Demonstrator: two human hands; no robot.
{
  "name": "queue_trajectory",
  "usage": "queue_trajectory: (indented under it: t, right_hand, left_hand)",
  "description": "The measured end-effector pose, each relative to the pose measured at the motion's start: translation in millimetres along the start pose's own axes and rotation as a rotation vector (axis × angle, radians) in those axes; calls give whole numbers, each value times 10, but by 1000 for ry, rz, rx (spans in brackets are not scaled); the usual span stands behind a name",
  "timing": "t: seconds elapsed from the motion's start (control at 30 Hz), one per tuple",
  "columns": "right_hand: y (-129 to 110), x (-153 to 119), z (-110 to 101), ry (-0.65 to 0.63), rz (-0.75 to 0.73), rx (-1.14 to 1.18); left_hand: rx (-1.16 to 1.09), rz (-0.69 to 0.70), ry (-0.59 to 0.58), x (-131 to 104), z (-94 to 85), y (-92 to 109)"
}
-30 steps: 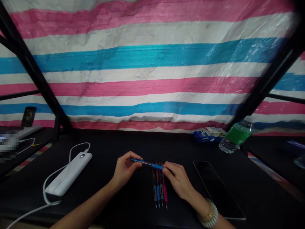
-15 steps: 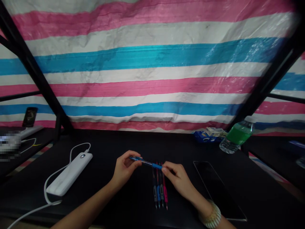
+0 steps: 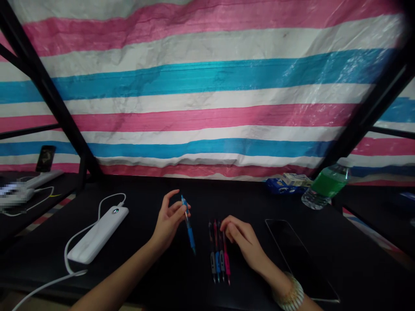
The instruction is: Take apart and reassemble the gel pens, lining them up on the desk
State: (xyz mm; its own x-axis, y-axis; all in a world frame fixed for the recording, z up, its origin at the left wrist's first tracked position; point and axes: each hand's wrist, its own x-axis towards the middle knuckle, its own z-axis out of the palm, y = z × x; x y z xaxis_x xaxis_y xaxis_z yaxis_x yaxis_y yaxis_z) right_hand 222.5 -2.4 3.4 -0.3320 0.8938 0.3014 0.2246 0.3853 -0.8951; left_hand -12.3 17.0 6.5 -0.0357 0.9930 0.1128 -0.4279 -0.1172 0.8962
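A blue pen [image 3: 190, 233] is pinched near its upper end between the thumb and fingers of my left hand [image 3: 170, 220], its tip pointing down toward the black table. To its right, several pens [image 3: 218, 255] lie side by side on the table: two with grey grips, one blue, one pink. My right hand [image 3: 243, 239], with a pale coiled band on the wrist, is beside the upper part of the pink pen. Its fingers are curled, and whether they touch or hold anything is hidden.
A white power bank [image 3: 99, 235] with a cable lies at the left. On the right are a dark phone or tablet [image 3: 298, 255], a bottle with a green label [image 3: 327, 183] and a blue packet [image 3: 280, 186]. Black frame bars [image 3: 61, 108] flank the striped sheet.
The blue pen has left my right hand and swung from nearly level to steeply slanted in my left hand. My right hand's fingers have curled in beside the row.
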Motion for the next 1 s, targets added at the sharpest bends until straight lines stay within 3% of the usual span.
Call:
queue_trajectory:
  t: [0.6,1.0]
  right_hand:
    - [-3,-25,47,-17,-86,-189]
    - [8,-25,47,-8,-88,-196]
  left_hand:
    - [120,-16,-162,-24,6,-107]
    - [198,-44,-156,-19,-11,-96]
